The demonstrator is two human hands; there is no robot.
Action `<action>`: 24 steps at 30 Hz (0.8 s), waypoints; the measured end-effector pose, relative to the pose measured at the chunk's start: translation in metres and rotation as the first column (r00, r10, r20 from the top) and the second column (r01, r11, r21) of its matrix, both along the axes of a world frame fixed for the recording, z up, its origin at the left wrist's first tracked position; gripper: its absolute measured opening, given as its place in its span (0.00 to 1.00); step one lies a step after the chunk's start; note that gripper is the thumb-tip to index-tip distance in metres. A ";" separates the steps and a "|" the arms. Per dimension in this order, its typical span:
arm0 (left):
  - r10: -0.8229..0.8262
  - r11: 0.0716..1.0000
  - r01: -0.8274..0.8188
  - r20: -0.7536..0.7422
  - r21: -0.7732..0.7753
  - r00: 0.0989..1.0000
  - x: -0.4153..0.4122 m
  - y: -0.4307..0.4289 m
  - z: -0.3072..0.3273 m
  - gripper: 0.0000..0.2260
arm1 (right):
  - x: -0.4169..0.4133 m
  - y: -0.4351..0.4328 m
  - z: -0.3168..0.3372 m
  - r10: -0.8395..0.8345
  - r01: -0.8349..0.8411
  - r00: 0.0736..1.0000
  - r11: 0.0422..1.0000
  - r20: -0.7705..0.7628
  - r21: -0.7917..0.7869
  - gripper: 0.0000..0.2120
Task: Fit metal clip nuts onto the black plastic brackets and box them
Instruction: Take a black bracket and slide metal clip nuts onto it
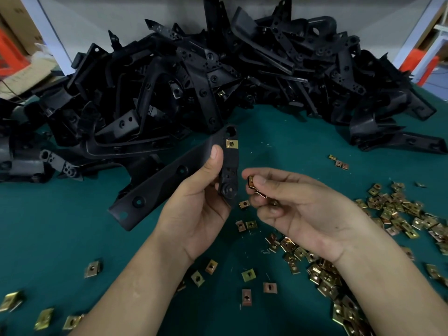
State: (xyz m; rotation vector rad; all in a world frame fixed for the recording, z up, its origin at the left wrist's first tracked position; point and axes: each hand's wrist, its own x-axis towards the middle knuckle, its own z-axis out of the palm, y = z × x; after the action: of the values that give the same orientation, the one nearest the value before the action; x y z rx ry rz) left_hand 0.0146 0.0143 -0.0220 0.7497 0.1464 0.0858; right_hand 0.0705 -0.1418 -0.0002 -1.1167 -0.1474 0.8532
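We are early in the job, as far as we can judge. Our left hand [194, 214] grips a long, flat black plastic bracket [169, 183] with holes along it, thumb pressed on its face, holding it up above the green table cover [72, 238]. 1 square brass-coloured metal clip nut [231, 143] already sits on the bracket's upper end, just beside the thumb. The tabs lower on that arm look bare, so we think this bracket still needs more nuts.

Our right hand [310, 214] is curled just beside the bracket, not touching it. It pinches a small clutch of spare brass clip nuts [252, 183] between thumb and fingers; we count at least 2.

What is left looks large. A big heap of tangled black plastic brackets [218, 69] lies at the back of the table, nearly all with no nut that we can see. Loose brass clip nuts [400, 214] lie scattered and piled on the cover, thickest to the right. We see no box of finished brackets, so we cannot tell how many have been packed.
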 end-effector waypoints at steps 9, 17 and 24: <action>-0.015 0.999 0.016 0.022 -0.040 1.000 -0.001 -0.003 0.002 0.10 | -0.003 0.005 0.000 -0.063 0.064 0.997 0.998 0.044 -0.020 0.05; -0.076 0.997 0.076 0.017 0.007 0.997 0.000 -0.004 -0.004 0.15 | -0.008 0.009 0.001 -0.144 0.144 0.989 0.989 0.008 0.039 0.04; -0.017 0.999 0.018 0.030 -0.040 0.999 0.003 -0.003 -0.008 0.23 | -0.010 0.009 0.000 -0.110 0.111 0.990 0.994 0.089 -0.007 0.07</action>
State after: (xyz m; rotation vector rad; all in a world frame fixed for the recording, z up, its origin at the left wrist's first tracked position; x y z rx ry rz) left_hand 0.0172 0.0115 -0.0297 0.7093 0.1132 0.0769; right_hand 0.0606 -0.1326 -0.0001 -1.1642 -0.1529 0.7071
